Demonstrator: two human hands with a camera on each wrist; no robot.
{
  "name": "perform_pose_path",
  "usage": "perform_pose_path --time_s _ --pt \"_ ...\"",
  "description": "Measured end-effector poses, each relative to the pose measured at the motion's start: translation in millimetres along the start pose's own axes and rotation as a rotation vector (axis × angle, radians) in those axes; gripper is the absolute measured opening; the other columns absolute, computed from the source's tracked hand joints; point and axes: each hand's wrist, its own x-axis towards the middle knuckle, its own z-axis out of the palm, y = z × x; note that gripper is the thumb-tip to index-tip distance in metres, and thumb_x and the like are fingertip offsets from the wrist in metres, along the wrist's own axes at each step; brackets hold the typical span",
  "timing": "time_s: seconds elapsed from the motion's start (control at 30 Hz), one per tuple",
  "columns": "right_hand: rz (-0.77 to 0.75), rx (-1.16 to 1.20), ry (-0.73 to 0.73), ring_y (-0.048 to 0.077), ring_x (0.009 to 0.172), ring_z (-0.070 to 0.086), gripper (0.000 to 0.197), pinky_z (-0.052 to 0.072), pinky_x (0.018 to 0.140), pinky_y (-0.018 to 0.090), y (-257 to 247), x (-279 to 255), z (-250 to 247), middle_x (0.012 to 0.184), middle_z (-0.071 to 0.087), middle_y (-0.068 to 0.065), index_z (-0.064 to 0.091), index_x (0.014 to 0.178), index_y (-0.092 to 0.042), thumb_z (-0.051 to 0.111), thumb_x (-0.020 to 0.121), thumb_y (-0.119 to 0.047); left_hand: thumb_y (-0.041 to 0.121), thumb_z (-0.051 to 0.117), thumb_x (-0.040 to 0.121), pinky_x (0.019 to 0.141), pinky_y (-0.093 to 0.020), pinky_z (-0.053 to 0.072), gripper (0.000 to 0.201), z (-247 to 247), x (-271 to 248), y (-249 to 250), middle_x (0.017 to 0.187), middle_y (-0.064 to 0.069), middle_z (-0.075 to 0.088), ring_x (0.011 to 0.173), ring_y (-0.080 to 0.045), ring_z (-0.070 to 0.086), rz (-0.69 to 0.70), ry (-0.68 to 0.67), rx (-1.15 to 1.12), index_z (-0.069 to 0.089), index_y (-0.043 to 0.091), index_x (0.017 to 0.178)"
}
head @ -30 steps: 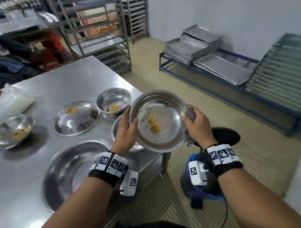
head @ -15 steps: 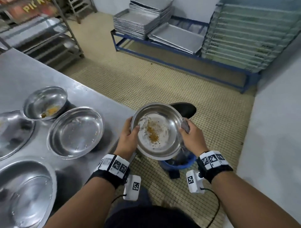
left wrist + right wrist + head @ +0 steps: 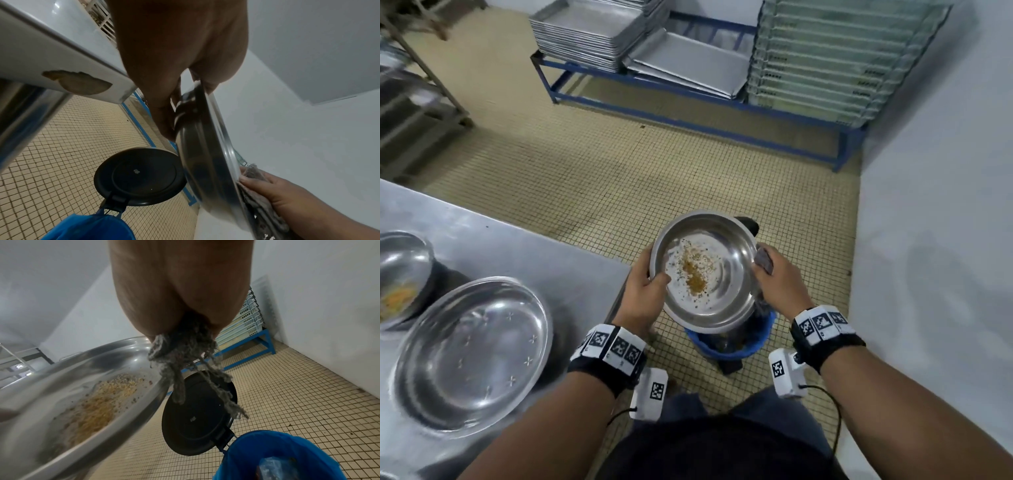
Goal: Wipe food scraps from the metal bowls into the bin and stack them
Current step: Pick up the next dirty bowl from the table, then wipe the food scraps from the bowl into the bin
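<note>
A: Where is the bowl sitting right now?

B: The person is holding the metal bowl [image 3: 709,270] in the air, tipped toward them, directly above the bin [image 3: 732,346]; the bin is standing on the tiled floor just beside the table [image 3: 524,253], with a blue liner and its black lid [image 3: 139,177] hanging open.

A: And the hands?

B: The left hand [image 3: 647,287] is gripping the near-left rim, thumb curled over the inside and fingers underneath; the right hand [image 3: 780,284] is closing round a grey cloth [image 3: 180,356] at the right rim, and frayed threads are dangling from that fist in the right wrist view; whether it is also pinching the rim itself, I cannot tell.

A: Is any wiping happening yet?

B: It is not looking that way; the yellow-brown food scraps [image 3: 695,274] are lying in the middle of the bowl, and the cloth is sitting at the rim, not on them.

A: So how far along are we?

B: Early, I am judging; this bowl is waiting to be wiped; on the table 1 wide bowl [image 3: 472,353] is looking clean, while another bowl [image 3: 404,274] at the left edge is carrying yellow scraps; no stack is showing in these views.
</note>
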Motion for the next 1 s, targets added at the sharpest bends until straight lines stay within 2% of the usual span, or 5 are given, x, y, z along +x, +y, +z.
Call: perform_pose_path --time_s 0.1,0.43,0.57,0.8,1.0 --pt "-0.011 -0.031 -0.014 -0.001 0.079 0.057 0.048 0.041 0.057 0.005 1.9 11.7 -5.6 0.116 0.064 -0.005 0.045 0.15 -0.024 0.057 0.104 -0.027 -0.013 0.05 0.096 0.082 -0.028 0.061 0.064 5.0 3.5 9.0 0.113 0.005 0.075 0.105 -0.012 0.073 -0.023 -0.091 -0.05 0.06 0.044 0.125" --pt "-0.108 -0.111 -0.202 0.015 0.098 0.067 0.05 0.056 0.091 0.034 34.0 63.3 -45.4 0.129 0.067 0.0 0.044 0.152 -0.026 0.055 0.104 -0.031 -0.001 0.051 0.101 0.092 -0.043 0.061 0.058 63.0 10.1 14.5 0.119 0.006 0.07 0.108 -0.019 0.071 -0.029 0.118 0.057 0.051 0.047 0.134" --pt "-0.131 -0.164 -0.257 0.021 0.106 0.066 0.045 0.056 0.095 0.04 55.2 83.4 -63.9 0.126 0.068 0.001 0.049 0.147 -0.026 0.054 0.102 -0.033 0.006 0.049 0.105 0.067 -0.016 0.056 0.058 96.3 7.4 15.1 0.118 0.012 0.063 0.104 -0.008 0.064 -0.052 0.172 0.195 0.043 0.037 0.154" --pt "-0.151 -0.075 -0.347 0.021 0.091 0.067 0.044 0.056 0.08 0.037 57.3 99.1 -69.9 0.111 0.067 0.001 0.041 0.139 -0.025 0.058 0.099 -0.035 0.007 0.046 0.107 0.055 -0.006 0.05 0.053 123.1 9.9 18.4 0.119 0.004 0.062 0.1 -0.013 0.064 -0.055 0.268 0.292 0.042 0.025 0.156" --pt "-0.293 -0.03 -0.34 0.017 0.084 0.067 0.039 0.059 0.076 0.039 44.8 104.6 -61.1 0.105 0.068 0.0 0.045 0.133 -0.026 0.062 0.098 -0.027 0.006 0.048 0.102 0.072 -0.024 0.063 0.06 123.2 19.1 19.7 0.11 0.016 0.066 0.099 -0.006 0.068 -0.081 0.258 0.351 0.043 0.036 0.153"
